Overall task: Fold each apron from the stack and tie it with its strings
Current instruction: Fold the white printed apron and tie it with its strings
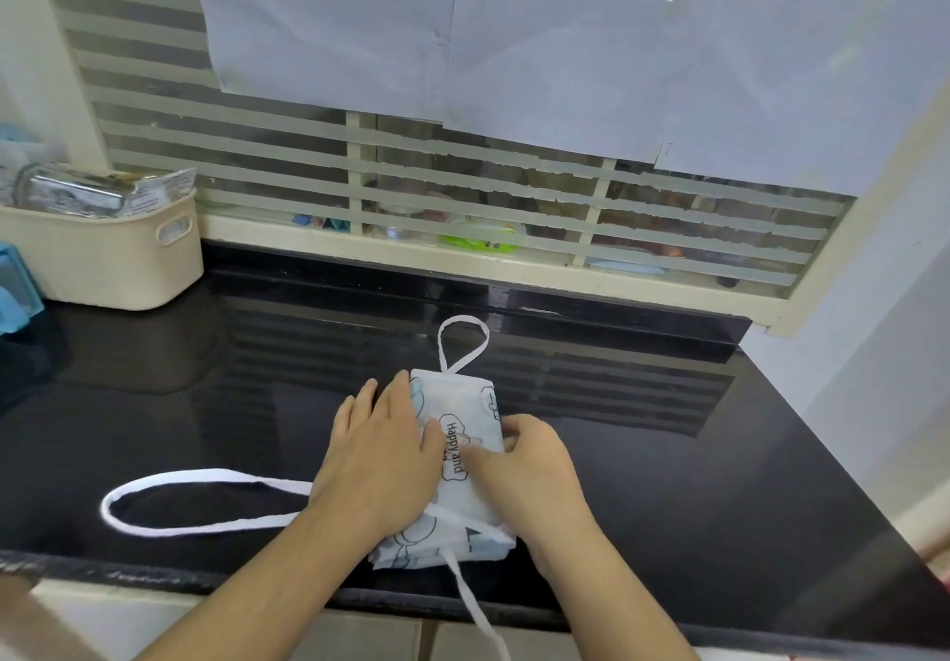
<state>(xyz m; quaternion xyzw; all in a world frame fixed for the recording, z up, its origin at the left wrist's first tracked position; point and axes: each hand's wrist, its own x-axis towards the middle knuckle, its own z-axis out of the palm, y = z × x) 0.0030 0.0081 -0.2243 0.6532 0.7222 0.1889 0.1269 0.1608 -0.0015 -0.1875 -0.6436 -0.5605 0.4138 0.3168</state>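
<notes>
One folded apron (459, 434); left hand (378, 460) flat, pressing; right hand (519, 465) grip pinching fabric.

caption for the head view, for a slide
Both hands, left and right, press a folded apron on a black counter, its white strings loose.

- The left hand (378, 460) is bare, with no ring and no watch.
- The right hand (524, 470) is bare too.
- Both forearms show no sleeves.
</notes>
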